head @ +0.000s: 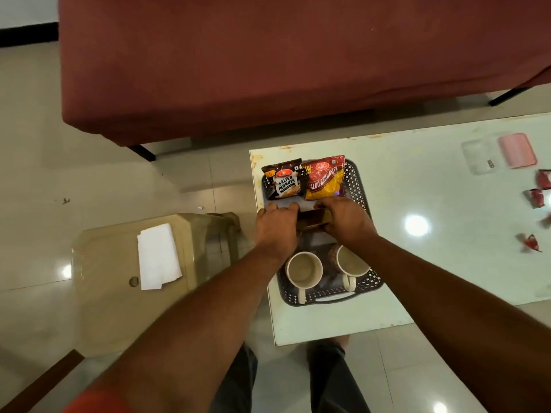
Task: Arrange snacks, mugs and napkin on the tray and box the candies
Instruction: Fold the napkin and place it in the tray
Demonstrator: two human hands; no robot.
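A dark perforated tray [359,189] lies on the white table. At its far end lean a salted peanuts packet [284,181] and a red-and-yellow aloo bhujia packet [323,178]. Two cream mugs [304,269] [351,262] stand at its near end. Over the tray's middle, my left hand [275,226] and my right hand [346,219] grip a gold-brown packet [311,222] from both sides. A white napkin [158,256] lies on the beige stool. Red candies [535,198] are scattered at the table's right. A clear box [480,156] and its pink lid [517,150] sit at the far right.
A beige plastic stool [119,281] stands left of the white table [432,263]. A dark red sofa [268,61] fills the far side. My legs stand at the table's near edge on glossy tiles.
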